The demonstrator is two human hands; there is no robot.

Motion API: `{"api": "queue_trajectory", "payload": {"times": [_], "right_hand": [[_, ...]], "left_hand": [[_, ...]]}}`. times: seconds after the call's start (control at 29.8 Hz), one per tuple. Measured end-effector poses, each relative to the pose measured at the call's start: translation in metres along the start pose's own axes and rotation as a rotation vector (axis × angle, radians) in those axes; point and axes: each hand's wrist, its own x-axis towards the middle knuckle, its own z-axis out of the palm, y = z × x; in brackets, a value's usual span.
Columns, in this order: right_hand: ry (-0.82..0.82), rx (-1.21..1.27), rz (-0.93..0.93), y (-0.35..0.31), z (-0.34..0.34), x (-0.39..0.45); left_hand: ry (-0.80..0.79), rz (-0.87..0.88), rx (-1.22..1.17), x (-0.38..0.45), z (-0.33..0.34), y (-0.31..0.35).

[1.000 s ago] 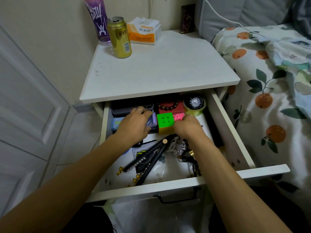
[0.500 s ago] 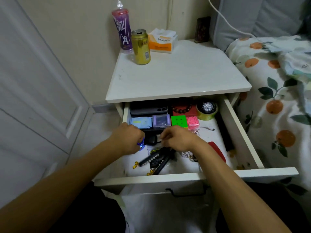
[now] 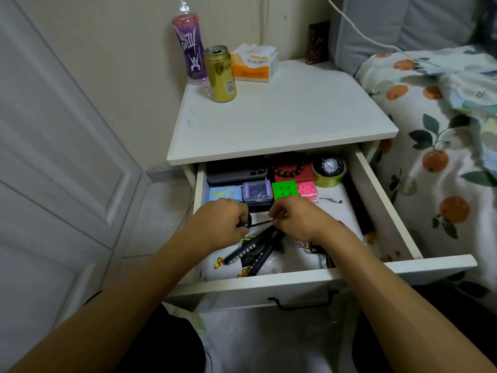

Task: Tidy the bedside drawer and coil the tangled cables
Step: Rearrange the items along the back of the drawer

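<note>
Single head view, close above, facing forward-down into open drawer (image 3: 295,278)

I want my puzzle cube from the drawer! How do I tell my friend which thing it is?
Look in the open white bedside drawer, in the row of small boxes near its back. The bright green square puzzle cube sits between a purple plastic case and a pink maze cube; only it is green.

Dim, soft indoor light is cast evenly; slight blur and wide-angle bending are seen left of the drawer (image 3: 373,189).
</note>
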Motion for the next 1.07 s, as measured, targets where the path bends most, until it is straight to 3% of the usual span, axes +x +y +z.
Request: {"api": "queue_trajectory", "payload": {"times": [0.17,0.54,0.7,0.97,1.07], "right_hand": [[-0.011,-0.172,0.023,0.023,-0.006,-0.025],[0.033,-0.258,0.159,0.061,-0.033,-0.043],[-0.126,-0.241,0.169,0.073,-0.042,-0.035],[-0.275,-0.189,0.169,0.069,-0.039,-0.025],[-0.297,-0.262,0.168,0.067,-0.036,-0.03]], "left_hand": [[-0.137,-0.019,-0.291,0.01,0.008,0.017],[-0.295,0.063,-0.178,0.042,0.03,0.06],[-0.354,0.03,-0.384,0.029,0.032,0.054],[-0.296,0.023,-0.382,0.03,0.027,0.057],[-0.308,0.031,-0.481,0.029,0.026,0.06]]}}
